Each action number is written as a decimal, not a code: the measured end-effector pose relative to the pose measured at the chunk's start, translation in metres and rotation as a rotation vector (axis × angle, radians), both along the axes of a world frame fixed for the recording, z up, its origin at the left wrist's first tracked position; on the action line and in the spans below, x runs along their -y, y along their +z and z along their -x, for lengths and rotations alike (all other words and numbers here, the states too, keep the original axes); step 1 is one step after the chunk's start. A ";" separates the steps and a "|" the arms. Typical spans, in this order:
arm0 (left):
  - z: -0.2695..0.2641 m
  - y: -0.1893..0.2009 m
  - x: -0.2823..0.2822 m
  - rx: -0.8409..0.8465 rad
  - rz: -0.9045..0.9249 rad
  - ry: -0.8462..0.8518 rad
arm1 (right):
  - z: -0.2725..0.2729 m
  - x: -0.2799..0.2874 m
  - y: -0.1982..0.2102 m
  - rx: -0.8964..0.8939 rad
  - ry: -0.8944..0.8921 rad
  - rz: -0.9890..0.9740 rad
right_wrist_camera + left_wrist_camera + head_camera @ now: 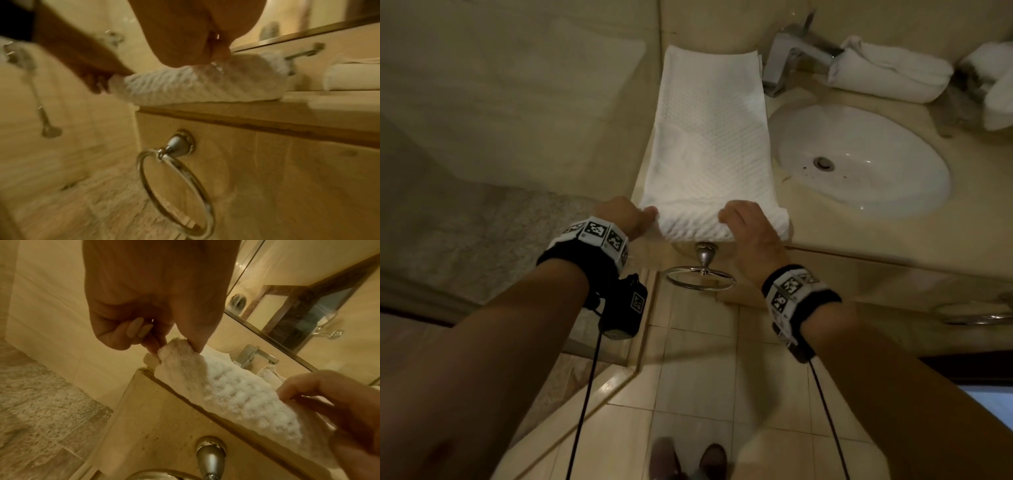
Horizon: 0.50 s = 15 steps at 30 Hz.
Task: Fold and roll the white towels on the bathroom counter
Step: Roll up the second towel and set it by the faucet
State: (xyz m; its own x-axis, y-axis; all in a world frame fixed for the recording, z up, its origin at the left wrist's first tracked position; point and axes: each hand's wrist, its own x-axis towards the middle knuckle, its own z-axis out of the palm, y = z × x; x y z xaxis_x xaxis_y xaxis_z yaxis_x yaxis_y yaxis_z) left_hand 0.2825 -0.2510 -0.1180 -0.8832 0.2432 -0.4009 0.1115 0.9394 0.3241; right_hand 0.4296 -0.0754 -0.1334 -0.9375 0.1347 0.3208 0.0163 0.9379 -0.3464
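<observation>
rolling starts: long folded white waffle towel (pixel 709 144) on beige tabletop (pixel 825 233), centre frame. left hand (pixel 625 214) grip pinches near corner; right hand (pixel 748 224) grip curls over near edge. next: tight, even roll toward upper frame.

A white towel (pixel 710 144) with a raised waffle weave is laid at the centre of a beige marble counter (pixel 859 236). A white oval sink (pixel 859 157) with a silver drain is seen at right, and white rolled towels (pixel 887 73) at upper right beside a silver faucet (pixel 791 54). Black wristbands (pixel 582 255) with black-and-white square markers are worn. A silver towel ring (pixel 700 275) is mounted below
</observation>
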 end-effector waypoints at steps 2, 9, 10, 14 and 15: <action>0.002 0.004 -0.004 0.024 0.003 0.007 | -0.001 0.007 -0.008 0.091 -0.032 0.018; 0.014 0.015 -0.014 0.087 0.089 -0.037 | 0.026 0.009 -0.017 0.242 -0.205 -0.242; 0.015 0.016 -0.015 0.059 0.126 -0.054 | 0.032 0.010 -0.015 0.268 -0.223 -0.266; 0.017 0.021 -0.024 -0.232 0.186 -0.118 | 0.050 0.005 -0.005 0.381 -0.242 -0.287; 0.016 0.021 -0.028 -0.319 0.134 -0.142 | 0.054 0.003 -0.002 0.401 -0.246 -0.270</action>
